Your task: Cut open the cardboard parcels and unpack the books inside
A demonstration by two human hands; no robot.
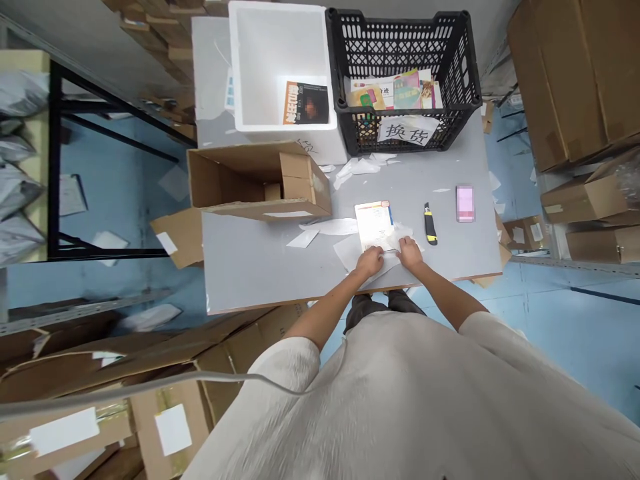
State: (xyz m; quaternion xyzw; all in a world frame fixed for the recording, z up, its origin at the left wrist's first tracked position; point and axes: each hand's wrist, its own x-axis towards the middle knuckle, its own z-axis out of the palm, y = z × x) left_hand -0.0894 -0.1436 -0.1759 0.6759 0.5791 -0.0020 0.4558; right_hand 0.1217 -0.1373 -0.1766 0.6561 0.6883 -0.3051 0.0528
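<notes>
A thin white-covered book (373, 223) lies near the front of the grey table, with crumpled white wrapping (395, 239) over its lower right corner and more of it spread beneath. My left hand (370, 261) is closed at the book's near edge, fingers curled against it. Just right of it, my right hand (410, 253) pinches the white wrapping beside the book's corner; its fingertips are partly hidden. A yellow-and-black utility knife (430, 225) rests to the right of my right hand, touching neither hand.
Behind stand a white foam box (237, 80) holding a book and a black crate (350, 127) with several books. An open cardboard box (240, 211) is at left. A phone (465, 203) lies at right. Paper scraps (350, 170) litter the grey table (260, 267).
</notes>
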